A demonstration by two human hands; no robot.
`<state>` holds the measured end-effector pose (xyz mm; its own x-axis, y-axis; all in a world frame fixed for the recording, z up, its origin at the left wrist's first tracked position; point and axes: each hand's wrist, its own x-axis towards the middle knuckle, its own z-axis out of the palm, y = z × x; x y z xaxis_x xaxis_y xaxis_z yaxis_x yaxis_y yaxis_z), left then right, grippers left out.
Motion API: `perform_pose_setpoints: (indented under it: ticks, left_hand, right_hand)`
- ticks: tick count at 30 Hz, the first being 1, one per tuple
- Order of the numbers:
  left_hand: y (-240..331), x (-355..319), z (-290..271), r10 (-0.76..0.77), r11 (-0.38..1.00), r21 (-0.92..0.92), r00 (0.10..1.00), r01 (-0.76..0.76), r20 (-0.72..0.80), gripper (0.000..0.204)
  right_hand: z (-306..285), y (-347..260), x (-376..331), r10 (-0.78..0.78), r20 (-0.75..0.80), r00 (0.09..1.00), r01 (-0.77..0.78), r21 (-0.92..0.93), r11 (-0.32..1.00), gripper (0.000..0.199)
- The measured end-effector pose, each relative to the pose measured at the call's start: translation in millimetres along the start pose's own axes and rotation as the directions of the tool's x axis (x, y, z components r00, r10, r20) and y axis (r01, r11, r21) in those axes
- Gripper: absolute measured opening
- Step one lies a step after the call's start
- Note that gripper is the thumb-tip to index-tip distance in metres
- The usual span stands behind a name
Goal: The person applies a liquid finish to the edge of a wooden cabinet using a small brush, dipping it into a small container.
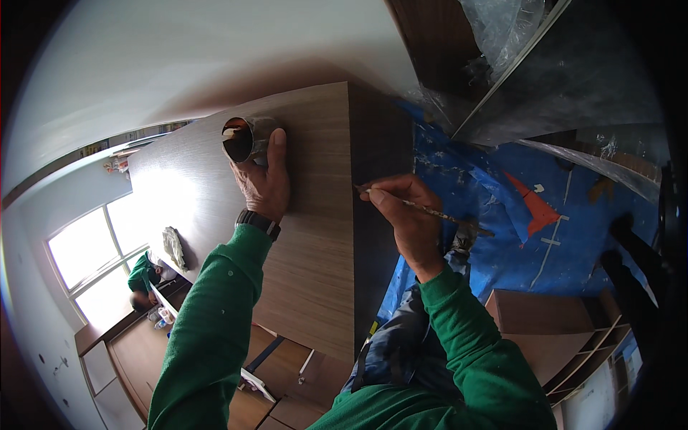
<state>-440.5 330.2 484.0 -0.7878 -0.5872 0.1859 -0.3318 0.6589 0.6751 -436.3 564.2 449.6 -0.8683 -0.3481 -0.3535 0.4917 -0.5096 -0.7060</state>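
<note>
A wood-grain cabinet panel (308,236) with a dark side face (374,236) fills the middle of the view. My left hand (265,183) is wrapped round a small open can (261,135), brown inside, against the wood-grain surface. Between the thumb and fingers of my right hand (410,215) is a thin paintbrush (432,211) with a speckled handle. Its tip is at the corner edge where the wood-grain face meets the dark side. My fingers partly hide the brush's front end.
A crumpled pale cloth (173,247) is at the panel's left edge. Beyond it a person in green (142,276) bends near a window. Blue sheeting (494,251) with an orange-red piece (532,208) covers the floor at right, near a shelf unit (541,314) and plastic-wrapped boards (566,86).
</note>
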Motion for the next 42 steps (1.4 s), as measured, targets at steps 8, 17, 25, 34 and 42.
perform_pose_setpoints:
  ticks: [8,17,25,34,42]
  left_hand:
    - [-2,0,0,-0.006,1.0,0.018,1.0,0.005,0.004,0.056]
    - [-6,1,-1,0.012,1.0,0.004,1.0,-0.012,-0.004,0.056]
    - [2,0,1,0.007,1.0,-0.004,1.0,-0.007,-0.014,0.054]
    - [8,1,1,0.03,0.999,-0.013,1.0,-0.03,-0.006,0.049]
    - [4,2,1,0.026,0.999,-0.043,1.0,-0.026,-0.005,0.047]
  right_hand:
    - [-3,-4,-1,0.049,0.043,0.998,-0.047,-0.034,0.998,0.007]
    - [0,-2,-1,0.026,0.025,0.999,-0.025,-0.007,1.0,0.007]
    - [-2,-2,-4,0.044,0.042,0.998,-0.043,-0.03,0.999,0.007]
    - [-5,-4,-7,0.059,0.065,0.996,-0.056,-0.056,0.997,0.006]
    - [-1,-3,-5,0.032,0.027,0.999,-0.032,-0.015,0.999,0.006]
